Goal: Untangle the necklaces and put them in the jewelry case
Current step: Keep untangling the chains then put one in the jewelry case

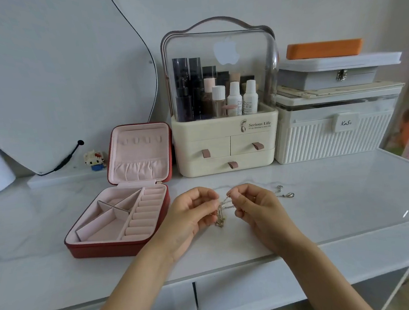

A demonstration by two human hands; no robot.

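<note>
Head view: two bare hands work a knot of chains over the near desk edge.

Left hand [191, 214] and right hand [252, 206] each pinch the thin tangled silver-and-gold necklaces [221, 209], held slightly apart, likely to expose the knot; loose ends trail right on the white marble-look desk [337, 192]. Farther left, the red square jewelry case with pink lining [120, 219] lies open, ready.

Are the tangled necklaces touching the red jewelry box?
Apart. The head view shows bare tabletop between the necklaces, pinched by both hands, and the jewelry box.
</note>
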